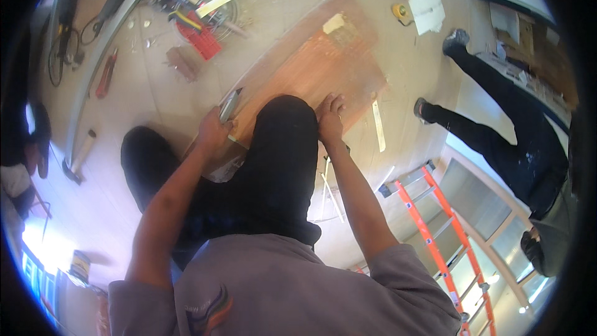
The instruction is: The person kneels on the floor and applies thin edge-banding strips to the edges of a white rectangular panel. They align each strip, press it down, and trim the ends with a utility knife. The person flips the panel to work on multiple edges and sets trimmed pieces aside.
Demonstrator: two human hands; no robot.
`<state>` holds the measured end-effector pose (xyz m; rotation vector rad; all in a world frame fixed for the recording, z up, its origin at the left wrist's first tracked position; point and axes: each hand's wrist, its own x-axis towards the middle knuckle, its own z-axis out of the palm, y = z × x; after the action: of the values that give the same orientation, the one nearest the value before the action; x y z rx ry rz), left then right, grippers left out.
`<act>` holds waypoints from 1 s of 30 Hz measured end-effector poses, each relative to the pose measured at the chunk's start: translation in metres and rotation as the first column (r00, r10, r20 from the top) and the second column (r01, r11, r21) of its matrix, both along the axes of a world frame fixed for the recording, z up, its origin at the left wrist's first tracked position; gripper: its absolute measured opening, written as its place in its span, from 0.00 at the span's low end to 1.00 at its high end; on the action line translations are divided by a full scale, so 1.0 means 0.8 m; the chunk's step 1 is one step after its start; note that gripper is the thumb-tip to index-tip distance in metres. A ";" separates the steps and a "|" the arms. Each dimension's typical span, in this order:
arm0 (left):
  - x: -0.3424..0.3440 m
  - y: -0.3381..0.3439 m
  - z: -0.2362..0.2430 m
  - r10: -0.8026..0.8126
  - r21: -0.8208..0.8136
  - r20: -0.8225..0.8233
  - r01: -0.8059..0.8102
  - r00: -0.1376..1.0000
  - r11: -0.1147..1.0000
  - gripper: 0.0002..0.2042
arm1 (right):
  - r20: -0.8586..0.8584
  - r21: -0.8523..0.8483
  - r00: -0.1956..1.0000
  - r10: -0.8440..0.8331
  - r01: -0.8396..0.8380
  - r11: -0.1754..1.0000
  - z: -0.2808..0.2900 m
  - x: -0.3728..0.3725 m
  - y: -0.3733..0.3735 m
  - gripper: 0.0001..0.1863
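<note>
Reddish-brown wooden panel (311,68) lies on the floor at twelve o'clock; right hand (329,118) presses flat, fingers spread, on its near edge; left hand (214,130) at ten o'clock clenches a grey scraper (229,106) against the panel.

Your left hand (214,129) grips a grey scraper-like tool (229,105) at the edge of the reddish wooden board (311,68) on the floor (155,96); your right hand (329,118) presses flat on it.

Reddish-brown wooden board (311,68) lay flat on floor, long axis toward 1 o'clock; grey scraper tool (229,106) rested at its 9 o'clock edge.
</note>
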<state>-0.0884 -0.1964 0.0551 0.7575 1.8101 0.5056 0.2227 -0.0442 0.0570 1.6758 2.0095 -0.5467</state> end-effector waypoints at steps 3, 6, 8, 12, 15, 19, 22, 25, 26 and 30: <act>0.016 0.002 0.003 -0.046 -0.017 -0.143 0.044 0.989 0.999 0.22 | 0.038 -0.055 0.999 -0.022 0.025 0.998 -0.003 0.002 0.000 0.43; 0.018 -0.031 -0.042 -0.006 0.176 -0.270 0.056 0.963 0.983 0.23 | -0.032 0.078 0.999 0.044 -0.041 0.996 -0.051 0.000 -0.004 0.41; 0.017 -0.035 -0.081 0.024 0.136 -0.081 -0.013 0.996 0.991 0.23 | -0.091 0.118 0.996 0.006 0.004 0.993 -0.047 0.001 0.002 0.41; 0.016 -0.012 -0.050 -0.089 0.090 -0.087 0.096 0.992 0.991 0.23 | -0.040 0.100 0.999 -0.014 0.018 0.995 -0.022 -0.004 0.003 0.36; 0.035 -0.003 -0.048 -0.113 0.101 -0.450 0.176 0.886 0.979 0.21 | -0.044 0.178 0.996 -0.077 0.084 0.981 -0.026 -0.008 0.001 0.40; 0.048 -0.002 -0.009 -0.058 0.168 -0.291 0.110 0.955 0.980 0.17 | -0.145 0.157 0.976 -0.165 0.188 0.970 0.001 -0.004 -0.007 0.47; 0.039 -0.009 -0.032 -0.103 0.239 -0.426 0.222 0.899 0.945 0.16 | -0.293 0.320 0.948 -0.123 0.219 0.922 -0.006 0.013 -0.040 0.43; 0.040 -0.013 -0.034 -0.038 0.184 -0.276 0.092 0.960 0.979 0.19 | -0.540 0.478 0.836 -0.096 0.398 0.783 -0.052 0.067 -0.087 0.35; 0.021 -0.017 -0.053 -0.016 0.227 -0.305 0.089 0.952 0.970 0.21 | -0.695 0.514 0.717 -0.055 0.550 0.659 -0.063 0.083 -0.112 0.30; 0.026 0.017 -0.074 -0.129 0.180 -0.224 0.171 0.966 0.969 0.26 | -0.869 0.017 0.250 -0.427 0.878 0.478 -0.125 0.179 -0.201 0.39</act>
<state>-0.0674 -0.1827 -0.0041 1.1139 1.8956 0.5256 0.3659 -0.2050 -0.0432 3.2065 1.8373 -1.3617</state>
